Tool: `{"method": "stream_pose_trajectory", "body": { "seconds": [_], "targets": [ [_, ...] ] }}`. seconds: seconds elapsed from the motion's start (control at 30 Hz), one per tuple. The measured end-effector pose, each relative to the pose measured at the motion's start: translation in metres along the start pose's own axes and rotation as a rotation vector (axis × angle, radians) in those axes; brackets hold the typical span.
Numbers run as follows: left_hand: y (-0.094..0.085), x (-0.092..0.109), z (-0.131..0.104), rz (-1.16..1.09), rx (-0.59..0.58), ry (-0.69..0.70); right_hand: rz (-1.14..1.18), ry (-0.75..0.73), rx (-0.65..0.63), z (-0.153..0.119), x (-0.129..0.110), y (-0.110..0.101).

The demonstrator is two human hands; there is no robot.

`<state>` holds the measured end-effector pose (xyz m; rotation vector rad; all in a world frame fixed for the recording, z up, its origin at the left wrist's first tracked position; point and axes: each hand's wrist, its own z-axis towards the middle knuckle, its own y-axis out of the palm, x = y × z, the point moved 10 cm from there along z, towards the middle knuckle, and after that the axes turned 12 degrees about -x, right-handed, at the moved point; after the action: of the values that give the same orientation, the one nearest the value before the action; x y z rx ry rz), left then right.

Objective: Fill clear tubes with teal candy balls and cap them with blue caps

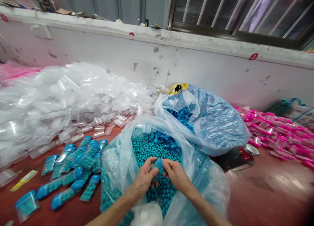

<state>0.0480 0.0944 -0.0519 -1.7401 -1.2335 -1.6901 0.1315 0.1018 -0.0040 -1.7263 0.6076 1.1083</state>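
Between my two hands is a small clear plastic container with a blue cap [159,164], held over an open bag of teal beads [144,150]. My left hand [145,174] is closed around the container's left side. On its right, the fingers of my right hand [175,173] pinch it near the cap. My fingers hide part of it, so how full it is stays unclear. Loose blue caps [169,143] lie on the beads at the bag's back right. To the left, several bead-filled containers with blue caps [89,186] lie in a loose pile.
Clear empty containers [73,92] form a large heap at the left. Behind the bead bag sits a second bag [216,118] with blue caps. Pink-capped containers [279,131] are piled at the right, near a round metal lid [251,149]. A white wall [196,62] stands behind.
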Motion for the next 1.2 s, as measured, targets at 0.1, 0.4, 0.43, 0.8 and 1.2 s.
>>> {"method": "stream_pose_trajectory", "body": {
  "seconds": [0.1,0.4,0.43,0.8,1.2],
  "targets": [
    [0.0,-0.001,0.0,0.004,0.02,-0.012,-0.024,0.018,0.067,-0.002,0.001,0.0],
    [-0.004,-0.003,-0.004,-0.012,0.099,-0.023,-0.26,-0.106,0.055,-0.015,-0.02,0.007],
    [-0.004,-0.003,-0.005,-0.017,0.13,-0.033,-0.28,-0.112,0.025,-0.016,-0.021,0.01],
    [-0.001,0.0,-0.004,-0.045,-0.007,-0.094,0.001,-0.002,-0.139,-0.01,0.004,0.002],
    [-0.006,0.02,-0.009,0.078,0.156,0.004,0.032,0.006,-0.051,-0.01,-0.004,0.014]
  ]
}}
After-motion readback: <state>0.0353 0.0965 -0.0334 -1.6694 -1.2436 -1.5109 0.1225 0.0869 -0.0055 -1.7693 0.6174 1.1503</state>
